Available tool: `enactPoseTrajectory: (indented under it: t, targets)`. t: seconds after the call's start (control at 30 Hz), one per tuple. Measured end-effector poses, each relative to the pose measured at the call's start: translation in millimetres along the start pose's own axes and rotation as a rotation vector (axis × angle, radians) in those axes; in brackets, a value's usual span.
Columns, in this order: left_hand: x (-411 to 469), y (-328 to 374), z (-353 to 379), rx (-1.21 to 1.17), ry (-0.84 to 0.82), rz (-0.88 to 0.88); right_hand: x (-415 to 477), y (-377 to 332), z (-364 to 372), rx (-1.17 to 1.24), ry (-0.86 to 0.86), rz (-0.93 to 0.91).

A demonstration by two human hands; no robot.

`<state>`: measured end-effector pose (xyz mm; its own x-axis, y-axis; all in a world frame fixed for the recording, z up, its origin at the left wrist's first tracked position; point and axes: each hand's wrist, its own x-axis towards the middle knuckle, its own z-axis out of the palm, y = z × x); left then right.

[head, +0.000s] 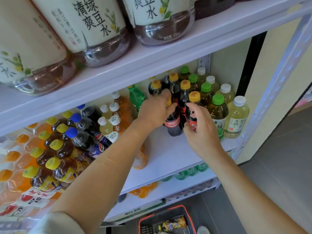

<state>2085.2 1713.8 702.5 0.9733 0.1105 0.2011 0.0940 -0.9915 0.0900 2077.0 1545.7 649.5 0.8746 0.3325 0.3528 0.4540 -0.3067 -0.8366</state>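
Dark cola bottles with yellow caps and red labels stand in rows on the white middle shelf (165,154). My left hand (156,109) grips the neck of the front-left cola bottle (173,124), covering its cap. My right hand (200,130) curls round the body of the front-right cola bottle (194,100), whose yellow cap shows above my fingers. Both bottles stand upright and touch each other.
Green-capped tea bottles (217,107) and white-capped pale drinks (238,115) stand right of the colas. Blue-capped and yellow-capped bottles (55,159) fill the shelf's left. Large bottles (94,29) sit on the shelf above. A red-rimmed basket (168,222) lies on the floor below.
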Motion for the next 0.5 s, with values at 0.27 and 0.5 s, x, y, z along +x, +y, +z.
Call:
enactPoseTrajectory:
  t: [0.27,0.5]
  targets:
    - [-83.6,-1.8,-39.1,-0.243,0.392,-0.174,-18.4,-0.5,-7.5,0.501,-0.433,0.417]
    - [-136.4,-23.4,-76.2,-0.971,0.544,-0.555,-74.0,1.2,-17.9,1.111,-0.994,0.721]
